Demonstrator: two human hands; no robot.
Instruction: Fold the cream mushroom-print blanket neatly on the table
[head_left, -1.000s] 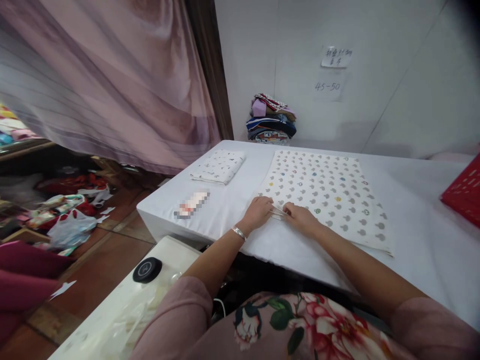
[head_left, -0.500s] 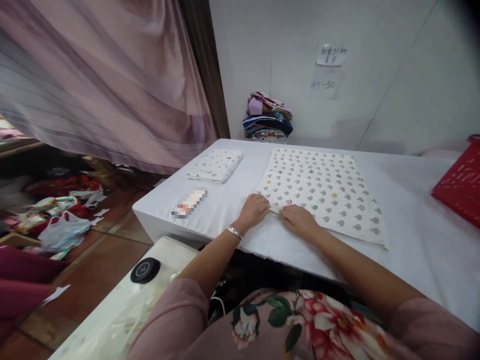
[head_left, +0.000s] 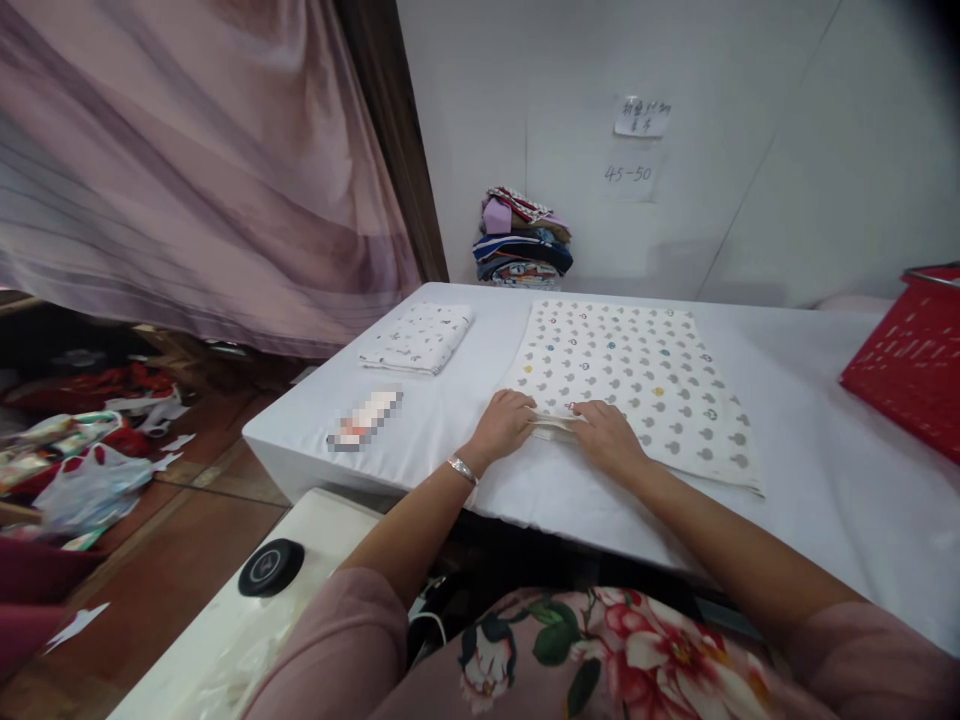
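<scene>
A white cloth [head_left: 630, 370] printed with grey shapes and a few coloured ones lies spread flat on the white-covered table [head_left: 795, 400]. Its near left edge is pinched between the fingers of my left hand [head_left: 504, 425], which wears a silver bracelet. A short way to the right, my right hand [head_left: 609, 438] grips the same edge. Between the two hands the edge is gathered and slightly raised. My fingertips are partly hidden in the fabric.
A folded white printed cloth [head_left: 420, 338] lies at the table's left, with a blurred-out oblong item [head_left: 366, 418] nearer me. Folded clothes [head_left: 523, 240] are stacked by the wall. A red basket [head_left: 911, 355] stands right. A round black object [head_left: 271, 567] sits on the lower white surface.
My right hand has shifted slightly away from my left, and more of the gathered edge shows between them. The whole view has moved a little to the right.
</scene>
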